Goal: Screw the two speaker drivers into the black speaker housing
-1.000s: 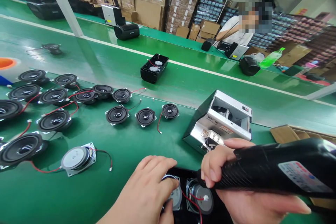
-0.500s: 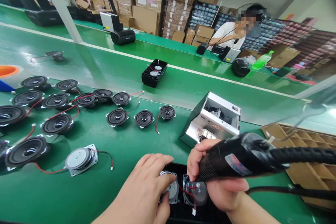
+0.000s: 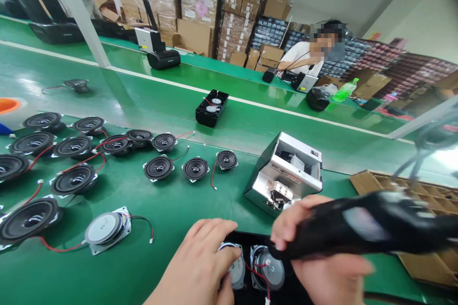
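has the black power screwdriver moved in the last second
Yes. The black screwdriver in the right hand swung left, toward the two drivers in the black case.

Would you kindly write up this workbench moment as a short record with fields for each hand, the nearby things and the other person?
left hand: left hand rests fingertips on the left speaker set in a black housing
right hand: right hand in a closed grip on a black power screwdriver, blurred, tip by the right speaker
bench: loose speakers with red wires on the green bench; metal box beyond the hands
belt: another black housing
right edge: cardboard divider tray
other person: seated across the belt
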Available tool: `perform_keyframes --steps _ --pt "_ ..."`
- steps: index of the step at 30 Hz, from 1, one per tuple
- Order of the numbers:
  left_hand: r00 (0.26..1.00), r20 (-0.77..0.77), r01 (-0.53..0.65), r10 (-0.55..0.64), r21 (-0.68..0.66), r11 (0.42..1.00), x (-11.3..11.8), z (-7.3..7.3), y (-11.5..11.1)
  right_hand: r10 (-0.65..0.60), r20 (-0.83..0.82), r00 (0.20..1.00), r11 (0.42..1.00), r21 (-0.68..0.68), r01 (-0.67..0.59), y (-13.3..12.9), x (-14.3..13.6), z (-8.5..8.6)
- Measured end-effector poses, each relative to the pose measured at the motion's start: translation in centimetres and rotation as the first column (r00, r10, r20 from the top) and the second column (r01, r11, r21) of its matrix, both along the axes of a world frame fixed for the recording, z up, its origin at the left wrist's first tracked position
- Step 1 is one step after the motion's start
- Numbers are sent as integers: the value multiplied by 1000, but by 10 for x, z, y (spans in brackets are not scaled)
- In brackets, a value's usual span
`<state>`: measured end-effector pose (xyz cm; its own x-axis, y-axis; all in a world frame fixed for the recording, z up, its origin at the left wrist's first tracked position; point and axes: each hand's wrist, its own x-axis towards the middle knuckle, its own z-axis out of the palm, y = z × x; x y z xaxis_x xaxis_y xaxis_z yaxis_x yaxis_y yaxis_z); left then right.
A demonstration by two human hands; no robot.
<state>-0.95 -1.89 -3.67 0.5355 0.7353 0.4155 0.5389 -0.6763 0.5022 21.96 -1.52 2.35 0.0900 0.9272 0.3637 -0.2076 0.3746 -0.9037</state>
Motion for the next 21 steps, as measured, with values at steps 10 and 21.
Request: perform_keyframes --steps 10,21 --pt "1000 -13 -13 14 85 996 -1 0 9 -329 71 942 924 229 305 65 14 45" --pt "1000 -18 -2 3 79 997 0 4 9 -189 24 982 981 57 187 61 15 41"
